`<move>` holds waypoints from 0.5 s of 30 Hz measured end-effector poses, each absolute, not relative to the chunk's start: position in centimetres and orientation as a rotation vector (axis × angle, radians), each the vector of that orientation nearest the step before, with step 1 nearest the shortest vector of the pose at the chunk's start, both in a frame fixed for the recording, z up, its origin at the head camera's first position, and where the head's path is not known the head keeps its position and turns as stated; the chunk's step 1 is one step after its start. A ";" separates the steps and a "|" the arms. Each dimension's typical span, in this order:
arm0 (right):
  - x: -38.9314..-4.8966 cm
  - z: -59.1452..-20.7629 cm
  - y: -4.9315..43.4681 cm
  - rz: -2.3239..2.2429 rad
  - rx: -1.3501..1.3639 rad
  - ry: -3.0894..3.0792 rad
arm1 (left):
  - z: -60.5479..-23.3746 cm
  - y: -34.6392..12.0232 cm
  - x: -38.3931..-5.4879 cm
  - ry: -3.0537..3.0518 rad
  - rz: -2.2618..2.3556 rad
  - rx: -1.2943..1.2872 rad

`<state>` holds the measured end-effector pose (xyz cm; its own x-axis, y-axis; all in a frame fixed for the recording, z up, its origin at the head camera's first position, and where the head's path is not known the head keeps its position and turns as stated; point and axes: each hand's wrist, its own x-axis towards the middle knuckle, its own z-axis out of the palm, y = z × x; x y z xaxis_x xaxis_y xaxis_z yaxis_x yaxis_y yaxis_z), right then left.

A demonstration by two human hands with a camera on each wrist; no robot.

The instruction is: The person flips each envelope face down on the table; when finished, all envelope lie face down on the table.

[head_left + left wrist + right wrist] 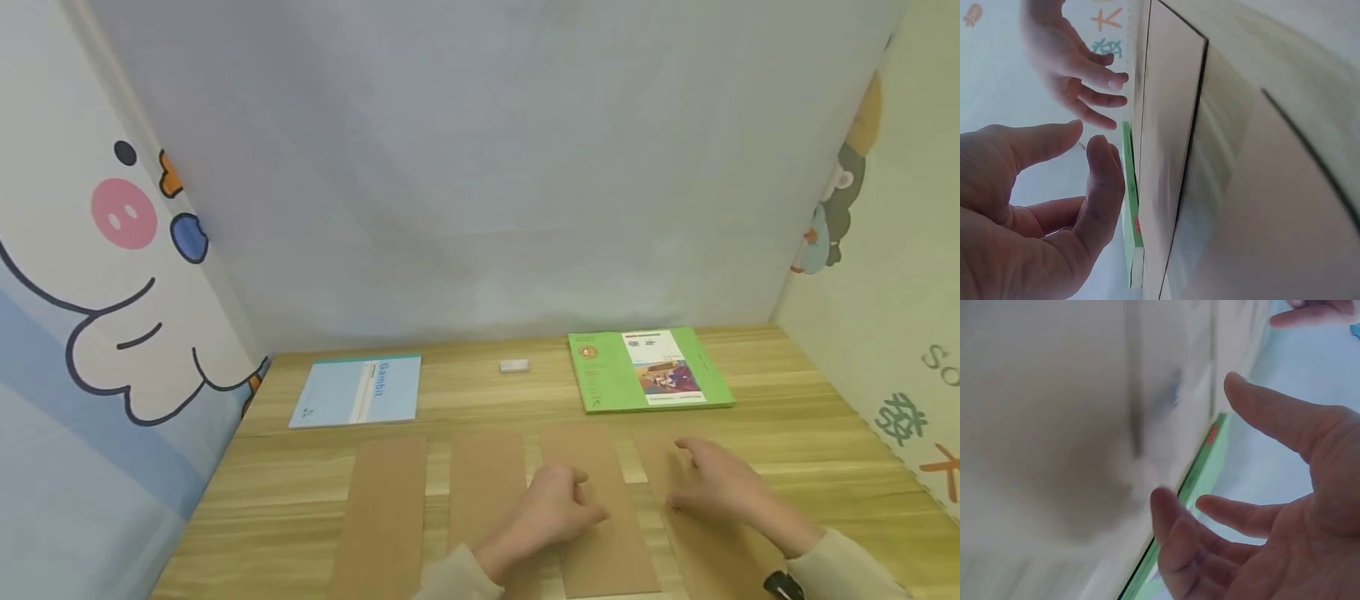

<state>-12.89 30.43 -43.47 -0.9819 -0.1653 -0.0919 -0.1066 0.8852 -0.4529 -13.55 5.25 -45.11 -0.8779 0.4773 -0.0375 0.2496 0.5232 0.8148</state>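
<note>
Several brown cardboard strips lie side by side on the wooden table. My left hand (551, 510) is above the third strip (581, 458) from the left, its fingers loosely bent. In the left wrist view a small gap shows between the thumb (1054, 140) and the bent fingers, with nothing held. My right hand (720, 483) is over the rightmost strip (708, 550), thumb and fingers spread apart. The right wrist view shows that hand's palm (1329, 519) holding nothing. Whether its fingertips touch the cardboard I cannot tell.
Behind the strips lie a light blue notebook (337, 392) at left, a small white eraser-like block (514, 366) in the middle and a green book (607, 383) at right. Two more strips, the leftmost (382, 517) and its neighbour (483, 475), lie left. Cloth walls enclose the table (255, 500).
</note>
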 end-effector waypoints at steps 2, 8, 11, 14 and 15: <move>-12.5 -43.6 31.4 -0.661 -0.180 2.931 | -45.2 5.8 -13.4 2.481 1.304 0.597; -12.0 -43.9 33.7 -0.622 -0.131 2.961 | -45.2 7.1 -13.6 2.486 1.292 0.568; -12.0 -44.0 34.4 -0.604 -0.112 2.963 | -45.2 7.6 -13.8 2.500 1.277 0.561; -11.9 -44.2 34.9 -0.585 -0.081 2.934 | -45.2 8.2 -13.9 2.525 1.237 0.567; -11.8 -44.2 35.0 -0.579 -0.070 2.921 | -45.2 8.5 -13.9 2.531 1.220 0.563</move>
<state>-11.83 35.02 -44.21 -0.9857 -0.0772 -0.1499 -0.0142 0.9237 -0.3827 -13.89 8.50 -45.17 -0.8865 0.4563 -0.0763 0.2245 0.5686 0.7914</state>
